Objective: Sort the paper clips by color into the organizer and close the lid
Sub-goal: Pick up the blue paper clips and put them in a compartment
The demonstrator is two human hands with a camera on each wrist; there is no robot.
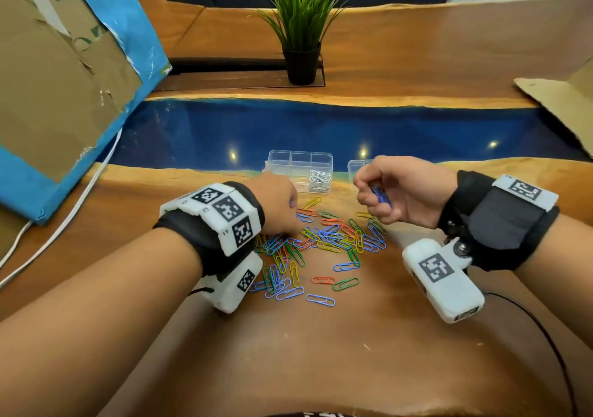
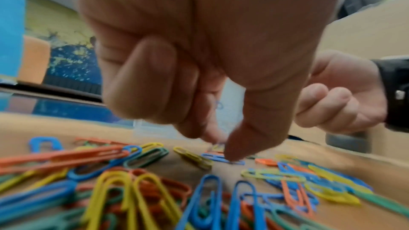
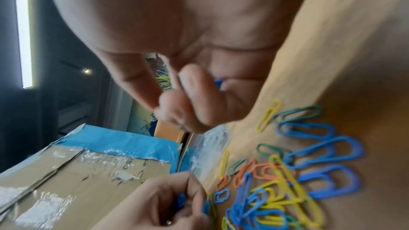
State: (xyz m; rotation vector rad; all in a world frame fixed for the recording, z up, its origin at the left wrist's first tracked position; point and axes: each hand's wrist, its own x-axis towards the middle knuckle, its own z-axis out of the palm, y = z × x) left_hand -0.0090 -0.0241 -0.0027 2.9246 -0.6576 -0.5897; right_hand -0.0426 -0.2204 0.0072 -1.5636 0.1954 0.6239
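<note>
Pile: the loose paper clips [image 1: 321,246] sat mid-surface [image 1: 353,368] between both wrists, a mixed heap of blue, yellow, green and orange, lying flat and pointing every which way, so no shared long axis.

Organizer: the clear organizer [image 1: 300,169] was at 12 o'clock from the pile, close by, lid off or open (couldn't tell which). Silver clips [image 1: 319,179] were already in its near right compartment; the other compartments looked bare from here.

Left hand: the left hand [image 1: 276,204] was down at the pile's 10 o'clock edge, fingers curled, thumb tip pressing a blue clip [image 2: 223,158] flat on the wood. That clip lay roughly crosswise to the wrist camera. Looked like a pinch forming, not a lift yet.

Right hand: the right hand [image 1: 391,192] hovered at 1 o'clock from the pile, fingers curled around a small bunch of blue clips [image 1: 380,195], thumb and forefinger tips close together.

Handling: I'd guess these are feather light, springy wire with a slick coating, and they snag each other in a heap. Best bet is to pinch one across its narrow width near a rounded end, or slide it clear first.

Progress: early, I'd say, most colours still unsorted.
</note>
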